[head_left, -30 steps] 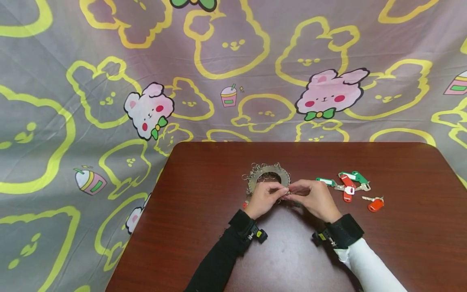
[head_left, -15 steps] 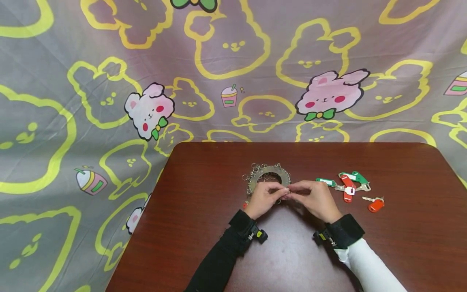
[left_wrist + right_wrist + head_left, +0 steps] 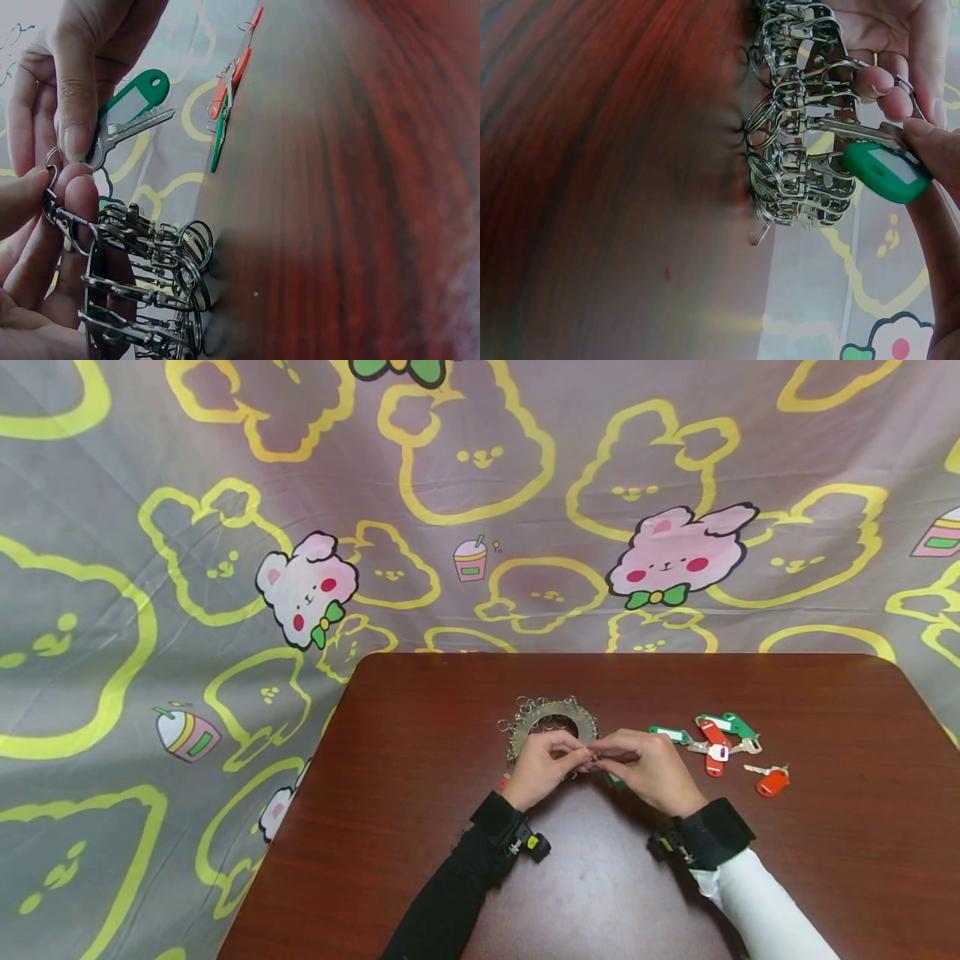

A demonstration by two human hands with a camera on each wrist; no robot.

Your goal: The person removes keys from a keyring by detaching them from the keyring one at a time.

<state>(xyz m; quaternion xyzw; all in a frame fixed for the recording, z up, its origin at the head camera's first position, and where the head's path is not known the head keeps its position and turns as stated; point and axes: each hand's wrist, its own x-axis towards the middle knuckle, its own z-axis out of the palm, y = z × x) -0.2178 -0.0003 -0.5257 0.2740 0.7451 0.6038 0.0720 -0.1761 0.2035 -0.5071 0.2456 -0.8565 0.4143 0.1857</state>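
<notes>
A round metal key holder, its rim hung with several snap clips and split rings, is partly hidden behind my left hand. In the left wrist view, that hand's thumb and index finger pinch a small split ring on one of the clips. My right hand meets it at the fingertips. It pinches a silver key with a green key tag between thumb and finger. In the right wrist view the key lies across the clips, and the green tag hangs below it.
To the right on the brown table lie green key tags and red key tags with keys. An orange-red tag with a key is apart from them. A patterned cloth stands behind.
Both hands stay at the key holder. My right hand has shifted very slightly right, and the green tag now shows beneath its fingers.
</notes>
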